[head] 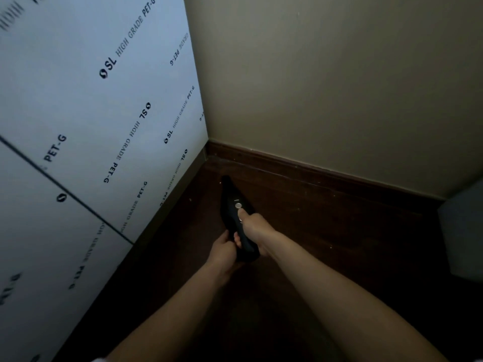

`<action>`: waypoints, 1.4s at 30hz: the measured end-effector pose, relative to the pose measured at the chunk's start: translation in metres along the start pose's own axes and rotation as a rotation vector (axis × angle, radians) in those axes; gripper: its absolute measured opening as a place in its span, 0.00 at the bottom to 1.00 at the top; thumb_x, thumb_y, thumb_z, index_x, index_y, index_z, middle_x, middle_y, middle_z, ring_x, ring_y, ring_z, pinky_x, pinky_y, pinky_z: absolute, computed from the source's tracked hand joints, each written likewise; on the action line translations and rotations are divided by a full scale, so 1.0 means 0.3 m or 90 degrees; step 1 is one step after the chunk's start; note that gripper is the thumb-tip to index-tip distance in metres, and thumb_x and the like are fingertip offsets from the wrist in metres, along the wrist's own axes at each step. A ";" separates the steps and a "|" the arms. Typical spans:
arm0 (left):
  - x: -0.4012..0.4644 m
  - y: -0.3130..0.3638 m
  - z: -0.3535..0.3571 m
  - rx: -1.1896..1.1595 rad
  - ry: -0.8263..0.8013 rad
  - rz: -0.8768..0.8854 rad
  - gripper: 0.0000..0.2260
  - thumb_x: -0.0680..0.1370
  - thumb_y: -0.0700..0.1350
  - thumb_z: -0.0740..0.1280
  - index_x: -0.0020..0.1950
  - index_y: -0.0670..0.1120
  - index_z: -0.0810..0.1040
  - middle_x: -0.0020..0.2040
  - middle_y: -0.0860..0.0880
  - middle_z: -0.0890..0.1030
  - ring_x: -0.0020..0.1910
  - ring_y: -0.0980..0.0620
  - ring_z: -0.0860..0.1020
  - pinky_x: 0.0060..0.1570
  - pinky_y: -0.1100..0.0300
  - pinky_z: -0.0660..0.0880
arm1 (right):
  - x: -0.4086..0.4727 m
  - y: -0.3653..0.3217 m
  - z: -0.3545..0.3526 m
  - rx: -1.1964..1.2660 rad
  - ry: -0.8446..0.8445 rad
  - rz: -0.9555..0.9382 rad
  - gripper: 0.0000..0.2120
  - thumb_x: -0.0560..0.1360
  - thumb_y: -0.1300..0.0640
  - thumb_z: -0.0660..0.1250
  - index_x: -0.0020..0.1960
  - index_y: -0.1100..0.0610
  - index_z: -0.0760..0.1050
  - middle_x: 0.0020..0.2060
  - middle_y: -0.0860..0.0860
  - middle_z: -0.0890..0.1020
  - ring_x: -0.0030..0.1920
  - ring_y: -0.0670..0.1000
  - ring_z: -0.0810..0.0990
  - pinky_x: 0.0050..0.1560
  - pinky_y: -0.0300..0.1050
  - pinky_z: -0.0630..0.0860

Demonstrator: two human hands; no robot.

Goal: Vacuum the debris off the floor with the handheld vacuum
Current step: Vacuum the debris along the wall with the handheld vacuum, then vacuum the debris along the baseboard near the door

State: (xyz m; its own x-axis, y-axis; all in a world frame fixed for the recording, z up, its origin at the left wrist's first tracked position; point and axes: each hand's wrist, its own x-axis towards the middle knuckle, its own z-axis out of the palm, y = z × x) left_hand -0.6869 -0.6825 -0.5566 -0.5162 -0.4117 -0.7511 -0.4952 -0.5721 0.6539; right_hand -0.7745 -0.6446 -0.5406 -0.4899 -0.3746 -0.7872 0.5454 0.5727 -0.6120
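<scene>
The black handheld vacuum (236, 218) is held low over the dark wooden floor (326, 231), its nozzle aimed toward the room's corner; the right hand (257, 231) is wrapped round its handle, thumb lying on top just below a round silver button; the left hand (224, 250) clasps the rear end from the left; a few pale specks (330, 247) dot the floor; white panels (91, 113) printed "SL HIGH GRADE PET-G" stand at left; a beige wall (326, 74) with dark baseboard (313, 176) stands behind.

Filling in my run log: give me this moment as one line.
tool: vacuum | right hand: grips it, thumb by button | left hand: holds rear | nozzle: toward floor corner
</scene>
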 end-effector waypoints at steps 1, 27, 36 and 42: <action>-0.019 0.001 -0.001 0.000 0.008 -0.001 0.24 0.83 0.35 0.53 0.78 0.48 0.58 0.71 0.42 0.70 0.65 0.44 0.72 0.54 0.53 0.72 | -0.021 -0.004 -0.001 -0.003 -0.009 0.004 0.20 0.82 0.44 0.53 0.59 0.61 0.67 0.36 0.54 0.78 0.33 0.48 0.77 0.31 0.39 0.76; -1.642 0.805 0.150 -0.107 -0.034 -0.112 0.15 0.80 0.33 0.60 0.60 0.49 0.77 0.37 0.49 0.81 0.33 0.54 0.79 0.38 0.59 0.74 | -1.789 -0.676 -0.273 0.176 -0.131 0.055 0.20 0.84 0.50 0.50 0.50 0.66 0.71 0.31 0.55 0.74 0.26 0.49 0.70 0.26 0.41 0.68; -2.206 0.848 0.190 -0.350 -0.061 -0.021 0.15 0.80 0.46 0.54 0.47 0.42 0.79 0.34 0.44 0.77 0.32 0.47 0.78 0.38 0.55 0.74 | -2.260 -0.718 -0.353 0.034 -0.318 0.012 0.18 0.83 0.50 0.51 0.49 0.64 0.71 0.31 0.55 0.75 0.25 0.50 0.71 0.25 0.42 0.69; -2.483 0.689 0.058 -0.480 0.072 0.077 0.20 0.81 0.56 0.55 0.51 0.44 0.81 0.33 0.45 0.78 0.32 0.48 0.78 0.38 0.57 0.75 | -2.440 -0.665 -0.171 -0.166 -0.498 -0.020 0.15 0.83 0.53 0.50 0.53 0.63 0.69 0.33 0.55 0.76 0.27 0.50 0.71 0.27 0.42 0.71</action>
State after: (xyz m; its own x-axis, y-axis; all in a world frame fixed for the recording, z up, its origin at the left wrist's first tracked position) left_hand -0.4170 -0.4816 0.1396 -0.4413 -0.5489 -0.7099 0.1908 -0.8304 0.5235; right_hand -0.5595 -0.4473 0.1615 0.1660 -0.7381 -0.6540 0.3171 0.6679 -0.6733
